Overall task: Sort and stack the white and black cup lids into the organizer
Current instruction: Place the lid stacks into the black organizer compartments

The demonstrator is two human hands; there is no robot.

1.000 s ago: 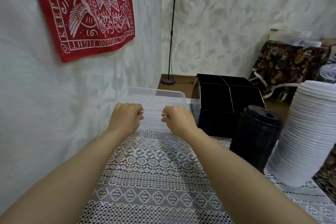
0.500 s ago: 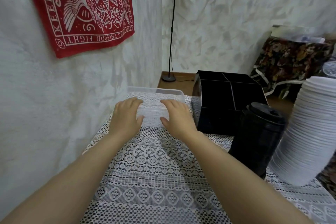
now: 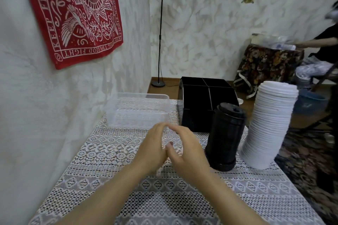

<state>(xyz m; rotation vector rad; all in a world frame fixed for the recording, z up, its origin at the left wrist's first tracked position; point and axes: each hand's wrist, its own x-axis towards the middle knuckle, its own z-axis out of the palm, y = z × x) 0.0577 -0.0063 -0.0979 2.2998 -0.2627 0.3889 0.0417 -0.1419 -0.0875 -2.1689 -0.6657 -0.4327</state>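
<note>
The red wall cloth (image 3: 76, 14) reads "THE GOOD FIGHT"; "KEEP FIGH" is cut off. The left grip (image 3: 153, 151) and right grip (image 3: 188, 153), blurred, touch each other, fingers loose, holding nothing.

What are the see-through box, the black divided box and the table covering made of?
The see-through box looks like thin clear plastic, slightly frosted: the cloth's pattern shows through its walls. The black divided box seems rigid plastic, smooth with a faint sheen on its left side, though that is uncertain. The table covering looks like white lace fabric, patterned with open holes.
</note>
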